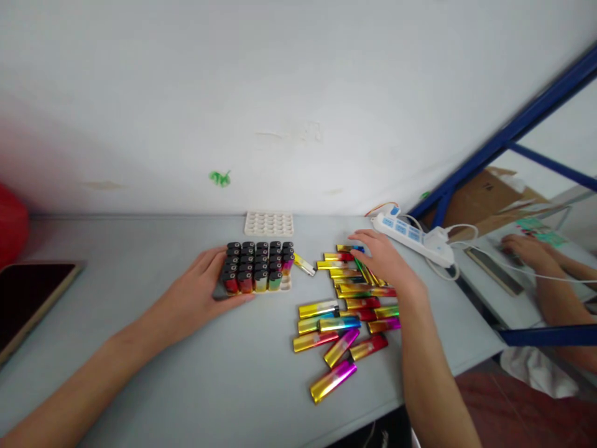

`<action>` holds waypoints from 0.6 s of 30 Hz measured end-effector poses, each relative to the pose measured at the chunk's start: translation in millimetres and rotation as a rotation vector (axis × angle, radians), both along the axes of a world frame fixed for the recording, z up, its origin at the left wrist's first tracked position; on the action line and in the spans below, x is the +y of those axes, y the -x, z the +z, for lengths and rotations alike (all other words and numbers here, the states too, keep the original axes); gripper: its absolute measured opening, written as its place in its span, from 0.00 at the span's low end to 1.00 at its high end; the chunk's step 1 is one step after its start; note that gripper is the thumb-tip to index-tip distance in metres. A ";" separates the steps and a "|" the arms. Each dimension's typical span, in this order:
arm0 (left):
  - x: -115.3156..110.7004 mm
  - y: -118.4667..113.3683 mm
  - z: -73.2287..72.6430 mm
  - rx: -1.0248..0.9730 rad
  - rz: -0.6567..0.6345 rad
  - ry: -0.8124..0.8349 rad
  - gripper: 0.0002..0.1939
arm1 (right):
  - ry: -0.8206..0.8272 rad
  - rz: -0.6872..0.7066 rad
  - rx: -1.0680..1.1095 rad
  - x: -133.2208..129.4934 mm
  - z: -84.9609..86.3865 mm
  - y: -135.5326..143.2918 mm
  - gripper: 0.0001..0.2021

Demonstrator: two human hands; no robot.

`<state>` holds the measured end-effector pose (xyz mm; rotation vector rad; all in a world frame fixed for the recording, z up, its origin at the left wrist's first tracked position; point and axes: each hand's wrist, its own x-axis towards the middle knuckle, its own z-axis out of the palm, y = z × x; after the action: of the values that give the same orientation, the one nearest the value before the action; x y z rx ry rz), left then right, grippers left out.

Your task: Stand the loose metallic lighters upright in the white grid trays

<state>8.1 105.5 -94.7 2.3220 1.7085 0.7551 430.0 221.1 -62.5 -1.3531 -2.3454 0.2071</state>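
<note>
A block of upright lighters with black tops point(254, 264) stands in a white tray point(285, 285), whose front right corner shows empty holes. Around the block's left side and front left corner rests my left hand point(205, 283), thumb and fingers apart, touching it. To the right, several shiny lighters in yellow, red, blue and purple point(333, 381) lie loose on the table. Over the back of that pile is my right hand point(380, 258), thumb and fingers curved apart at the lighters; whether it grips one is unclear. One yellow lighter point(305, 264) lies beside the block.
An empty white holed tray point(269, 224) sits by the wall. A white power strip point(413, 238) with cables lies at the right, near a blue metal frame point(513, 130). Beyond it are another person's hands point(525, 249). A dark screen-like device point(35, 298) is at the left.
</note>
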 end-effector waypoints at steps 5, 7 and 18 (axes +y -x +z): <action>-0.5 -0.6 -0.4 0.013 0.004 0.013 0.51 | 0.140 0.023 -0.038 4.1 -2.0 -14.4 0.12; -0.5 -0.4 -0.8 0.021 0.002 0.000 0.51 | 0.151 0.010 -0.032 4.4 -2.5 -11.7 0.11; 0.4 0.8 3.1 0.005 0.011 0.014 0.48 | 0.170 -0.025 0.397 0.9 -1.9 6.0 0.15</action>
<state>7.3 105.9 -91.7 2.3089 1.7242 0.7375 424.0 222.1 -64.3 -1.2781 -2.0122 0.6198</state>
